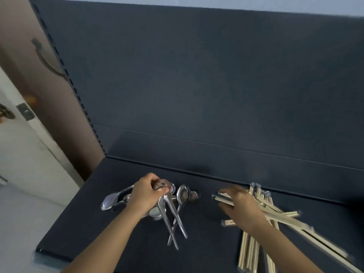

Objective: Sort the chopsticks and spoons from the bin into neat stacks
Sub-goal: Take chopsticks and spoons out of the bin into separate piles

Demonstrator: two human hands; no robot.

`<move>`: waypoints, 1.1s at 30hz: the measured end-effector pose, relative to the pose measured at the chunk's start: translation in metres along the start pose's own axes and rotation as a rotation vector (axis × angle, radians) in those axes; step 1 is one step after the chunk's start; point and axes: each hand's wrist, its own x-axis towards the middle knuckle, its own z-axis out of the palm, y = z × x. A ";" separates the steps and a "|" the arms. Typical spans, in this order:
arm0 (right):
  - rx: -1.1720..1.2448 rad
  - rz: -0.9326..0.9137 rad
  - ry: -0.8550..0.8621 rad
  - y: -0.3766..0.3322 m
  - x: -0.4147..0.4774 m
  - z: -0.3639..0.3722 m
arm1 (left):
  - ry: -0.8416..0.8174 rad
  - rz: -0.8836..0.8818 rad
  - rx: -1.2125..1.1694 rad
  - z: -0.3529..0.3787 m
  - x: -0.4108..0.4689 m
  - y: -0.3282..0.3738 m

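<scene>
Several metal spoons (183, 196) lie in a loose heap on the dark shelf surface (122, 229), left of centre. My left hand (146, 194) grips a few of them near their bowls, and their handles cross and point toward me. To the right lies a scattered pile of pale wooden chopsticks (250, 251), some crossing each other. Over that pile, my right hand (239, 205) holds a small bundle of chopsticks whose ends stick out to the left. That hand is blurred.
A dark back panel (197, 85) rises behind the shelf, with a low step along its foot. A slotted upright (65, 73) runs down the left side. Beyond it are a brown wall and a pale floor (23, 174). No bin is in view.
</scene>
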 end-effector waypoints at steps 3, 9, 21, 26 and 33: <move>-0.050 0.085 0.002 -0.001 -0.009 -0.004 | -0.079 0.064 0.058 0.015 0.016 -0.001; -0.072 0.207 0.005 0.002 -0.030 -0.011 | -0.171 0.152 0.181 0.041 0.030 -0.010; -0.124 0.360 0.144 0.046 -0.087 -0.070 | -0.099 0.429 0.302 0.062 0.011 0.047; -0.165 0.433 0.189 0.098 -0.148 -0.120 | -0.170 0.717 0.409 0.113 -0.041 0.124; -0.249 0.569 0.334 0.203 -0.262 -0.204 | -0.255 0.894 0.414 0.212 -0.139 0.216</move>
